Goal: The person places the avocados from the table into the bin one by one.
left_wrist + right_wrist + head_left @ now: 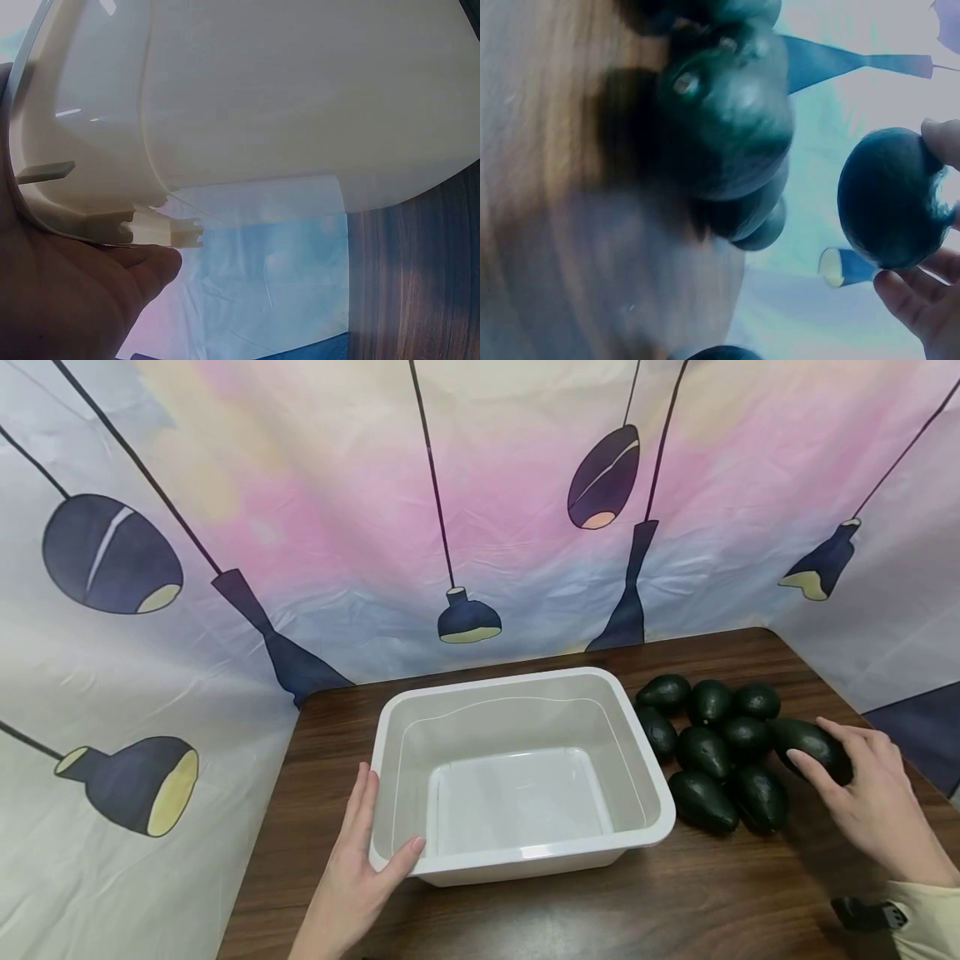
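In the head view my right hand (877, 785) holds a dark green avocado (813, 749), thumb on its near side and fingers over the far side. The right wrist view shows that avocado (892, 199) between the thumb and fingers. Beside it, several more avocados (702, 752) lie clustered on the table, to the right of a white plastic tub (525, 856). No contents show inside the tub. My left hand (352, 868) grips the tub's near left corner, its thumb over the front rim and its fingers along the left outer side.
The dark wooden table (540, 914) carries the tub and the avocados. A cloth backdrop (525, 485) printed with hanging lamps rises right behind the table's back edge. A dark wrist device (862, 912) sits by the right sleeve.
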Demonstrator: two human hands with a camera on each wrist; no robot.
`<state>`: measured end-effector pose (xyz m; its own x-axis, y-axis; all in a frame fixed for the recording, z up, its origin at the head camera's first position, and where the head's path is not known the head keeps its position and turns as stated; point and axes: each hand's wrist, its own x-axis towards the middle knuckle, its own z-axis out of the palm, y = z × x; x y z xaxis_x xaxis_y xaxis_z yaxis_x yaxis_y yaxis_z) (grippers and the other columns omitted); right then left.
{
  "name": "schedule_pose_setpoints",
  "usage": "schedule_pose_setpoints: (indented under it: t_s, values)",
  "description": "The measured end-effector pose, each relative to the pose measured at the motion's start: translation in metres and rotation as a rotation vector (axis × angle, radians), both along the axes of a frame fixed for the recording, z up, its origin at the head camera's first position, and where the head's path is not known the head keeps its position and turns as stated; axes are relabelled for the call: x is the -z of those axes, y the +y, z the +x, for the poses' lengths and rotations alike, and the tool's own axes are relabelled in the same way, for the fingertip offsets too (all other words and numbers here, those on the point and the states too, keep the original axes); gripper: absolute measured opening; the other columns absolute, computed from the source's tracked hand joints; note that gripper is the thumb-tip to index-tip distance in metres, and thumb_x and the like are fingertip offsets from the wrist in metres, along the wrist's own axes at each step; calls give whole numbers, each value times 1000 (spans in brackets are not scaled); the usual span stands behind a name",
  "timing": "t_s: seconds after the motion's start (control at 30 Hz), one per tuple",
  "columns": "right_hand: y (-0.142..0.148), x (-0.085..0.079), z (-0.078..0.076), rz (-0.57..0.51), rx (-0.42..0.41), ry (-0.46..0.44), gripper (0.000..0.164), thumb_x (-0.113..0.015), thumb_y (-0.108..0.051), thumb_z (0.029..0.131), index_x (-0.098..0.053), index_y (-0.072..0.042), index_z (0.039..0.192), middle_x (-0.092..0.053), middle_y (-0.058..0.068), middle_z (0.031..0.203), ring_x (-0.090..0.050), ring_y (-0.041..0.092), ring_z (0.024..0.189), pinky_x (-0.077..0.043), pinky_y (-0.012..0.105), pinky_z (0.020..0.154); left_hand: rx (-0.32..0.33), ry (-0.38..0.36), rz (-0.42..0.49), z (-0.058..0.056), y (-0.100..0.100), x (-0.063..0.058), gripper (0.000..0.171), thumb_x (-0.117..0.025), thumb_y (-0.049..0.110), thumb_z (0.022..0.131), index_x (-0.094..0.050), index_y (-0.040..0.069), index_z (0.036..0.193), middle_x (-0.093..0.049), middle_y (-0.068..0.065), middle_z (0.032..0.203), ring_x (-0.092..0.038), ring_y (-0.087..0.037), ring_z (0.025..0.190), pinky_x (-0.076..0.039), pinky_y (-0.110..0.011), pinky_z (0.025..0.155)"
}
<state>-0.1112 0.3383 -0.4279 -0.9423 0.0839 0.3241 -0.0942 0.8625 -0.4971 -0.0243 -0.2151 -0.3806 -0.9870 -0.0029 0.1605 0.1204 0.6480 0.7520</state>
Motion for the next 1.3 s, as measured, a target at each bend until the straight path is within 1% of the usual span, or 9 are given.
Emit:
schedule_pose_setpoints:
  t_s: [0.13,0.33,0.5,0.6,0.63,0.83,1.07,1.13,1.3]
  values:
    - [-7,-8,-1,-18,-17,69,66,-62,-28,97,-34,6,147,-32,38,135,-22,56,127,-16,72,99,-2,-5,-2,1,0,0,93,-71,32,90,-10,14,157,-1,5,162,-11,-27,146,-23,-54,108]
    - [-22,-20,-1,-37,-56,177,63,-68,-23,93,-41,2,145,-37,34,132,-29,53,123,-21,70,95,-5,-1,-13,1,-1,1,93,-71,33,90,-10,14,157,-3,5,162,-12,-25,146,-17,-23,110]
    - [-34,-29,-1,-34,-132,283,62,-73,-16,89,-46,0,142,-41,31,132,-35,49,116,-28,63,85,-2,10,-9,0,0,1,94,-72,32,89,-11,11,157,-4,4,162,-14,-26,145,-15,-18,108]
    - [-41,-35,-1,-34,-185,336,62,-74,-17,88,-48,-1,142,-42,30,132,-36,48,118,-30,59,90,-4,12,-7,0,0,1,94,-73,32,89,-11,11,157,-4,4,162,-14,-26,145,-15,-17,108]
    - [-43,-37,-1,-29,-198,349,62,-74,-20,88,-49,-2,141,-42,30,133,-37,48,118,-32,53,93,-4,12,-5,-1,0,1,94,-73,32,89,-11,11,157,-4,4,162,-14,-26,145,-15,-17,108]
    - [-55,-48,-1,-8,-275,438,74,-59,-58,90,-53,-2,138,-46,29,130,-39,46,117,-27,21,102,-13,0,-5,0,1,0,94,-72,33,89,-11,14,157,-6,3,162,-16,-26,145,-18,-20,108]
    - [-76,-62,2,-2,-362,501,81,-53,-65,89,-55,2,134,-49,30,125,-42,42,115,-24,14,102,-12,13,-4,1,1,0,92,-72,30,89,-12,14,157,-20,-5,159,-32,-26,137,-34,-51,103]
    - [-83,-66,4,-9,-390,510,80,-54,-64,90,-56,3,133,-49,30,124,-43,38,115,-25,13,100,-11,20,-2,1,1,0,92,-72,30,89,-12,15,157,-26,-5,156,-38,-24,132,-39,-50,100]
    - [-101,-76,10,-37,-456,534,75,-54,-60,92,-57,4,131,-51,28,125,-43,20,103,-32,12,78,-4,55,-3,3,1,0,90,-73,25,89,-14,16,157,-35,-8,146,-46,-24,121,-45,-46,95]
